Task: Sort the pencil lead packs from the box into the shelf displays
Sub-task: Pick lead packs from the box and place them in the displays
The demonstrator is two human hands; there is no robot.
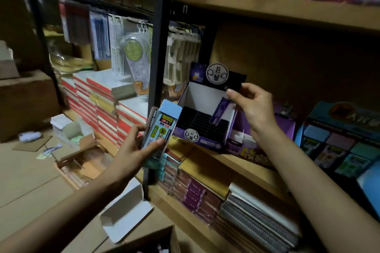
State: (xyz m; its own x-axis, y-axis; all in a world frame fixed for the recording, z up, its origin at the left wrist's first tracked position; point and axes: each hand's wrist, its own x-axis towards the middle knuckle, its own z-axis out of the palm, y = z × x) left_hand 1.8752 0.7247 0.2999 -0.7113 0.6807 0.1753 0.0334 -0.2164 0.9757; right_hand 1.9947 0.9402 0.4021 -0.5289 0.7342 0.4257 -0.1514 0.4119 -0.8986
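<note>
Two hands are showing: one left hand [141, 146] and one right hand [253, 107]. They are holding one light-blue lead box [162, 129] and one purple lead pack [221, 112]. Three displays are sitting on the wooden shelf [232, 160]: two purple, the open front display box [202, 139] and the rear display box [284, 127], and one blue display box [339, 135].

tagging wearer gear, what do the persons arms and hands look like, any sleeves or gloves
Both hands are bare: no glove on the left hand or the right hand, and no ring, watch or bracelet shows. The left forearm and right forearm are uncovered to the frame's edge, so no sleeve is in view.
</note>
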